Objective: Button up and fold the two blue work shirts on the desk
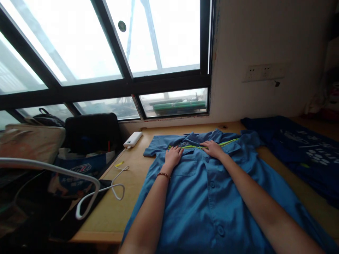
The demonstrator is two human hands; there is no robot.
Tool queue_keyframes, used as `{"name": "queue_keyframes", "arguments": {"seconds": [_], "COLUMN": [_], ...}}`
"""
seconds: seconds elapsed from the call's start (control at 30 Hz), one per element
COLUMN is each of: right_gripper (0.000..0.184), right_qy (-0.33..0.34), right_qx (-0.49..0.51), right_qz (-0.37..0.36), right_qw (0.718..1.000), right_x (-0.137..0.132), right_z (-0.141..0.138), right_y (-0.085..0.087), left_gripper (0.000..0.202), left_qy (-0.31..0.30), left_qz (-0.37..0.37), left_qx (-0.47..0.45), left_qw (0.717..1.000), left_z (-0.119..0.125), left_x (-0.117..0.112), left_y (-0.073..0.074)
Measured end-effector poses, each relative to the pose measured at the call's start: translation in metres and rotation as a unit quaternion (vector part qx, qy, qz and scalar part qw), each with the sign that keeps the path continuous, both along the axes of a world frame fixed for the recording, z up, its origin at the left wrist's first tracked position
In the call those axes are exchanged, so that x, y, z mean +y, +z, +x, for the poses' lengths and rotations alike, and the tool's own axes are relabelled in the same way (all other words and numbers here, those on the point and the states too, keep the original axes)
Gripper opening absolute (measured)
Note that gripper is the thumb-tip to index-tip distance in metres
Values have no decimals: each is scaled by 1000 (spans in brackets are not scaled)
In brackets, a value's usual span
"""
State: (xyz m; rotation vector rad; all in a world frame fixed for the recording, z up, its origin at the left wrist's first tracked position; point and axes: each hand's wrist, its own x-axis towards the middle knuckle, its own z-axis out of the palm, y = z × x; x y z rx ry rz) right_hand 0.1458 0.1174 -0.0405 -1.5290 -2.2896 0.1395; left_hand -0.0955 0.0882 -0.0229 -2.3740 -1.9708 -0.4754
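Note:
A blue short-sleeved button-up shirt [190, 197] lies spread face up on the wooden table, its collar toward the wall. A yellow-green stripe crosses its chest. My left hand [174, 156] rests on the chest beside the left-hand pocket, fingers stretched out over the stripe. A beaded bracelet [164, 174] circles that wrist. Near the button placket, my right hand [212, 148] lies on the cloth at the stripe with its fingers extended. Both palms face down, and neither hand visibly grips the fabric.
On the wooden table [113, 211], a white power bank [132, 139] with a white cable [116, 187] sits to the left. Dark blue printed clothing [299, 148] lies at right. Bags and a black chair [91, 128] stand left, below the window. A wall socket [266, 71] is at right.

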Motion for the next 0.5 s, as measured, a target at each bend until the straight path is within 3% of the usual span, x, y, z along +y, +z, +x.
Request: {"name": "queue_keyframes", "arguments": {"seconds": [0.07, 0.13, 0.23, 0.3, 0.37, 0.5], "right_gripper": [29, 31, 36, 41, 52, 53], "right_qy": [4, -23, -106, -178, -249, -304], "right_qx": [45, 113, 192, 221, 247, 270], "right_qz": [-28, -35, 33, 50, 21, -50], "right_qw": [999, 993, 975, 958, 936, 912], "right_x": [6, 14, 25, 30, 33, 42], "right_z": [7, 19, 40, 50, 57, 62], "right_y": [6, 13, 16, 10, 1, -11], "left_gripper": [48, 43, 25, 26, 33, 48], "left_qy": [41, 74, 99, 96, 91, 100], "left_qz": [-16, -20, -23, 4, 4, -89], "left_qx": [12, 12, 3, -40, -120, -227], "left_qw": [999, 997, 995, 995, 989, 965], "left_z": [5, 10, 21, 33, 44, 61], "left_x": [8, 19, 38, 52, 66, 96], "left_y": [4, 10, 17, 17, 16, 7]}}
